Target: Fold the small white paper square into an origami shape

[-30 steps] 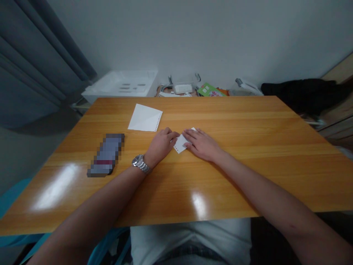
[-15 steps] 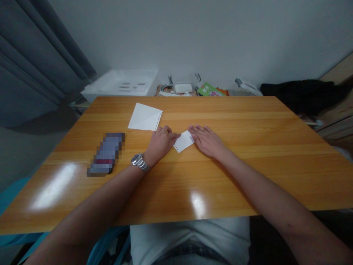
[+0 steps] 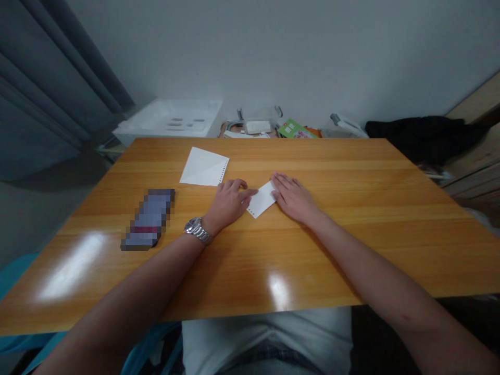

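A small folded white paper (image 3: 262,200) with a perforated edge lies on the wooden table (image 3: 351,208) between my hands. My left hand (image 3: 227,203), a metal watch on its wrist, rests curled with its fingertips touching the paper's left edge. My right hand (image 3: 294,197) lies flat with its fingers stretched out, pressing on the paper's right edge. A second white sheet (image 3: 203,166), larger and creased, lies flat farther back on the left.
A blurred dark object (image 3: 149,219) lies on the table to the left. Behind the table are a white tray (image 3: 172,121), small clutter (image 3: 269,128) and a dark cloth (image 3: 422,130). A grey curtain (image 3: 47,88) hangs at the left.
My right hand slid to the right off the folded paper, so more of the paper shows. My left hand stayed at its left edge.
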The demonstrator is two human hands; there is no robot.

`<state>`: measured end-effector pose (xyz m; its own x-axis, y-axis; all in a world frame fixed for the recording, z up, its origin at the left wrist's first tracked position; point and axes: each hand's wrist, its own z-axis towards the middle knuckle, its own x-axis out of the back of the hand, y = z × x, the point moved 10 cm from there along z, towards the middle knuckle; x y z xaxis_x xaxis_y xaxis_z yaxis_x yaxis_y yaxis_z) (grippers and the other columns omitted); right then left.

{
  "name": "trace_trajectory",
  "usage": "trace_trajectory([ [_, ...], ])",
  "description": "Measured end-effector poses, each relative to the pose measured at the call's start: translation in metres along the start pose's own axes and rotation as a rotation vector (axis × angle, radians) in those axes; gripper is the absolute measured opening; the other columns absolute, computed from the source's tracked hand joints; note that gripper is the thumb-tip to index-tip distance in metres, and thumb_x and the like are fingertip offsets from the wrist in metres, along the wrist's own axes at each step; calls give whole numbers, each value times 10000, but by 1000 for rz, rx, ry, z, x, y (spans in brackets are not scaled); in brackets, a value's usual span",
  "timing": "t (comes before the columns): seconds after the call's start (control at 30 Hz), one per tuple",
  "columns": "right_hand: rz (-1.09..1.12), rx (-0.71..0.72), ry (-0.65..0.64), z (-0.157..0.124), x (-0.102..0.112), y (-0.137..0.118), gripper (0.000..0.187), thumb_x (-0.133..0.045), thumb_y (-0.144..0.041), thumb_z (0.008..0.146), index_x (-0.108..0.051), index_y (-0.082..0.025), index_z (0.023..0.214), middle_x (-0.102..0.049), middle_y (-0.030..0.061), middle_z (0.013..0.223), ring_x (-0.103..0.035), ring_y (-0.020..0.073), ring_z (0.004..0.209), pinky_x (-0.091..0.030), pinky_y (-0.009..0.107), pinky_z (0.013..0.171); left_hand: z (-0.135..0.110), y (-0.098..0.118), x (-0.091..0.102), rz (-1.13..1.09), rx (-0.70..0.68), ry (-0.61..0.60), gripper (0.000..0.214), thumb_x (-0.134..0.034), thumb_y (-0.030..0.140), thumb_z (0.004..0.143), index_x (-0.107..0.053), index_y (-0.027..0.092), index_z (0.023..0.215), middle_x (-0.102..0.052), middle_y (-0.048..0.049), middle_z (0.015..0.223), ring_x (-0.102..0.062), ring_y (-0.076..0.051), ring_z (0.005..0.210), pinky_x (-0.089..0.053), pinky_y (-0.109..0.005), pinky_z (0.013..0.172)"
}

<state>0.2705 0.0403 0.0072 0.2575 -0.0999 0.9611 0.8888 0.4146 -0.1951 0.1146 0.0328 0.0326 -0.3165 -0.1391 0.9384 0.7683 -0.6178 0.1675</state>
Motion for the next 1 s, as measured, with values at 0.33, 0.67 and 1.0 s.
trace_trajectory([
  [0.33,56,141,-100,-1,-9,-18,583,-241,-479,1078,-387,-228,1584,-364,81,1641,-321,242,1533,-225,521,1260,0,2,-6,-52,-81,-61,400,-491,463,1019,-653,341,1363,-590,-94,1376,-492,-319,1282,-365,-515,1090],
  [0.67,81,152,-125,-1,-11,-14,599,-283,-487,1072,-332,-219,1605,-322,88,1659,-283,244,1548,-210,529,1261,-6,-6,20,-270,-277,-157,319,-569,446,995,-776,241,1125,-637,-111,1394,-595,-258,1275,-438,-453,1124],
  [1.0,85,170,-124,0,-14,-13,585,-314,-478,1066,-343,-244,1601,-322,89,1660,-285,248,1547,-214,537,1257,-7,-1,7,-259,-282,-112,286,-558,358,1005,-736,235,1193,-637,-106,1358,-589,-243,1258,-453,-422,1105],
])
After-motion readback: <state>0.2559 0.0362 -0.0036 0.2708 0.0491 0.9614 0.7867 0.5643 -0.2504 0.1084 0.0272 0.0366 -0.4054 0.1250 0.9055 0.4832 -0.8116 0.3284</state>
